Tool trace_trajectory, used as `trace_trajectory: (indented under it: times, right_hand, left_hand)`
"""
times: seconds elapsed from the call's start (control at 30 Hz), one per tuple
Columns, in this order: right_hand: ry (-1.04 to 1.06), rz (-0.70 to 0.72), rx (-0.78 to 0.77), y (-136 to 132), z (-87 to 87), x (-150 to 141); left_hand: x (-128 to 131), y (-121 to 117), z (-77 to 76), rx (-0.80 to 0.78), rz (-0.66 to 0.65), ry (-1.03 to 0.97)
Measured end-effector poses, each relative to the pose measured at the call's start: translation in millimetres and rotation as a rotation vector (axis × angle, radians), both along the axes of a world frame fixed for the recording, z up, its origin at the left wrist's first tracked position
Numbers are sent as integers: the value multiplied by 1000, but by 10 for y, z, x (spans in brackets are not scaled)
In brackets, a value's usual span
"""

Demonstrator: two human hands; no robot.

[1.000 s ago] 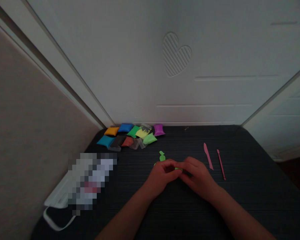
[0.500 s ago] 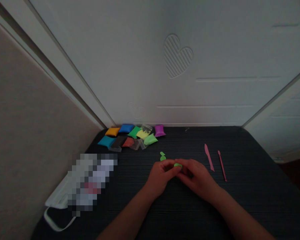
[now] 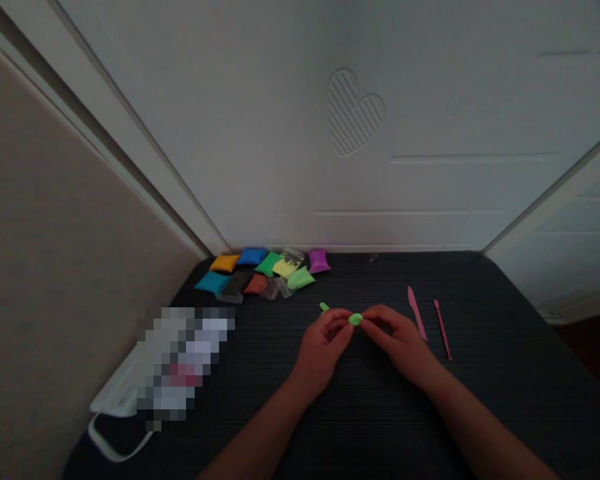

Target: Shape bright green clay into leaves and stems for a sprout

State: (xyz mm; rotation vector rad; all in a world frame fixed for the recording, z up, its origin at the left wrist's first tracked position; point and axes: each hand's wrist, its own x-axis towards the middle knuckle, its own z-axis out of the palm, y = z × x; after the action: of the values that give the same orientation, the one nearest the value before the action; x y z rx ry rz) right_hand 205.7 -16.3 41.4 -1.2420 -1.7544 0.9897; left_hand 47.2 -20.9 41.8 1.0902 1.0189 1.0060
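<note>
Between my two hands is a small, flattened piece of light green modelling clay (image 3: 355, 320). My left hand (image 3: 321, 347) pinches its left edge with thumb and fingertips. On the opposite edge, the thumb and fingers of my right hand (image 3: 397, 337) are closed in the same way. Just beyond my left fingers, another light green clay piece (image 3: 324, 307) lies on the dark table; my left hand hides whatever lies right below it.
Soft clay packets in several colours, among them a purple packet (image 3: 319, 261), lie at the back left. A pink plastic knife (image 3: 416, 310) and a thin pink modelling tool (image 3: 443, 330) rest right of my hands. A white strapped item (image 3: 115, 393), partly blurred, lies at left.
Both hands have risen slightly and turned, bringing the green clay into clear view between the fingertips. My left hand now covers more of the green pieces on the table.
</note>
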Motion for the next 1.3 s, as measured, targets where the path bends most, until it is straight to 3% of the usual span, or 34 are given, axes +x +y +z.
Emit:
trace_trajectory:
  times: [0.23, 0.47, 0.77, 0.97, 1.3]
  right_hand:
    - [-24, -15, 28, -34, 10, -7]
    - [-5, 0, 22, -51, 13, -4]
    - [-12, 24, 104, -90, 47, -38]
    - [-124, 60, 194, -104, -14, -43]
    - [-206, 52, 313, -112, -87, -83]
  left_hand:
    - [-19, 43, -8, -42, 29, 68]
    - [-17, 16, -43, 58, 15, 119]
    - [-18, 7, -34, -23, -49, -121]
    - [-28, -1, 20, -72, -14, -82]
    - [-76, 46, -20, 24, -67, 51]
